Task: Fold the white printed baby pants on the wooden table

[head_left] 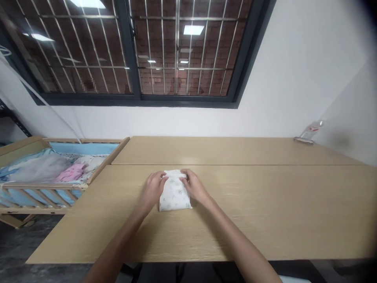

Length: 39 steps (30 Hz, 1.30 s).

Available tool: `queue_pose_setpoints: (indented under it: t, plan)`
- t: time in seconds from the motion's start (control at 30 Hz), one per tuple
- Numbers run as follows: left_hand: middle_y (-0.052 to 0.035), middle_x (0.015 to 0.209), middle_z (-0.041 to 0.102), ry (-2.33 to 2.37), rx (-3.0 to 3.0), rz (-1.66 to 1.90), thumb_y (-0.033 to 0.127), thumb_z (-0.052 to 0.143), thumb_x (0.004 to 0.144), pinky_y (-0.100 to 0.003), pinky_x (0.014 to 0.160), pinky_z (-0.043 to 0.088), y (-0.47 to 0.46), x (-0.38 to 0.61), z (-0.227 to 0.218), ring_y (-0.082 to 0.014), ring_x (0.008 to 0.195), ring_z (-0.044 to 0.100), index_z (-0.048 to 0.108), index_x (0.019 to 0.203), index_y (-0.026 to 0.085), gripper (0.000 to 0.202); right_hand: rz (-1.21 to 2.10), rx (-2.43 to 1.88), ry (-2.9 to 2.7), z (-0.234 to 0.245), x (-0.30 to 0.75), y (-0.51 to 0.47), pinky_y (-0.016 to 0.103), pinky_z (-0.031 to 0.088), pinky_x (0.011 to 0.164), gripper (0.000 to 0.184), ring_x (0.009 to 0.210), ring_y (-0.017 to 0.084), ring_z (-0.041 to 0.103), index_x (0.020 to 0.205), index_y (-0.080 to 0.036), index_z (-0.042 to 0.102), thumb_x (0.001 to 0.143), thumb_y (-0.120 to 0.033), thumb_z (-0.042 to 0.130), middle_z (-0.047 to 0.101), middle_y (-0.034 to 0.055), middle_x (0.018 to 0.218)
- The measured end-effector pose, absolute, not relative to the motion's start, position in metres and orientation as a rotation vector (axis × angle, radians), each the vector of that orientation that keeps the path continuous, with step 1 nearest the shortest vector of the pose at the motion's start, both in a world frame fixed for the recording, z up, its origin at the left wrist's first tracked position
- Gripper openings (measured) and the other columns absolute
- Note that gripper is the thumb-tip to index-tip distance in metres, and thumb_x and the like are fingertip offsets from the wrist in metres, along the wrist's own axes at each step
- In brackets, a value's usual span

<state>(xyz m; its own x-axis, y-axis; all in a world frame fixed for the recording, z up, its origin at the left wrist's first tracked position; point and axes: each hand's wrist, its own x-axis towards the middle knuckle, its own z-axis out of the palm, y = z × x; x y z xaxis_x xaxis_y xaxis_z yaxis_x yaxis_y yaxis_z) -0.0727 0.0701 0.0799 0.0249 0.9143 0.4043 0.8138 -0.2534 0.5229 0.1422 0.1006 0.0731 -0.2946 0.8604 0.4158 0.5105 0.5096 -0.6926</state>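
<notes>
A small folded white cloth (pixel 174 195) with a faint print lies on the light wooden table (pixel 265 204), near its middle. My left hand (pixel 153 188) grips the cloth's far left corner, fingers curled over the edge. My right hand (pixel 194 185) holds the far right corner the same way, fingers pinched on the fabric. Both forearms reach in from the bottom of the view.
A wooden crib (pixel 44 173) with blue lining stands to the left of the table, holding pink, white and grey clothes. A small clear stand (pixel 309 133) sits at the table's far right corner. A barred window fills the wall behind.
</notes>
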Motion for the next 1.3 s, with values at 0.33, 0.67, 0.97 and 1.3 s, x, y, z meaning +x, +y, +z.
queue_pose_setpoints:
  t: [0.33,0.67,0.97,1.3]
  plan:
    - [-0.0154,0.117,0.069,2.055,2.098,0.765,0.023,0.045,0.101,-0.035,0.097,0.043,0.136,-0.050,0.070,-0.0257,0.113,0.060,0.065,0.114,0.013,0.025,0.560,-1.324,-1.961,0.031,0.125,0.190,0.039,0.052,0.091,0.022,0.099,0.025,0.065,0.101,-0.017,0.069,0.087,-0.021,0.052,0.073,0.0105,0.102]
    - [-0.0186,0.137,0.059,2.013,2.493,0.704,0.040,0.045,0.100,-0.048,0.103,0.043,0.004,-0.025,0.043,-0.0333,0.122,0.056,0.058,0.133,0.014,0.045,0.493,-1.233,-1.955,0.035,0.130,0.174,0.043,0.045,0.107,0.040,0.122,0.027,0.059,0.132,-0.014,0.058,0.098,-0.029,0.044,0.065,0.0168,0.130]
    - [-0.0157,0.138,0.062,2.005,2.595,0.714,0.042,0.048,0.099,-0.055,0.109,0.039,-0.034,-0.022,-0.007,-0.0362,0.133,0.051,0.065,0.133,0.021,0.043,0.678,-0.541,-2.715,0.076,0.094,0.076,0.038,0.020,0.126,0.056,0.154,0.021,0.024,0.157,-0.022,0.037,0.107,-0.047,0.033,0.030,0.0073,0.166]
    - [-0.0147,0.132,0.065,2.057,2.535,0.754,0.041,0.048,0.099,-0.055,0.110,0.036,-0.032,-0.026,-0.001,-0.0338,0.130,0.052,0.066,0.130,0.022,0.040,0.720,-0.810,-2.853,0.046,0.107,0.102,0.045,0.010,0.128,0.057,0.156,0.021,0.015,0.158,-0.032,0.033,0.107,-0.055,0.027,0.023,0.0010,0.167]
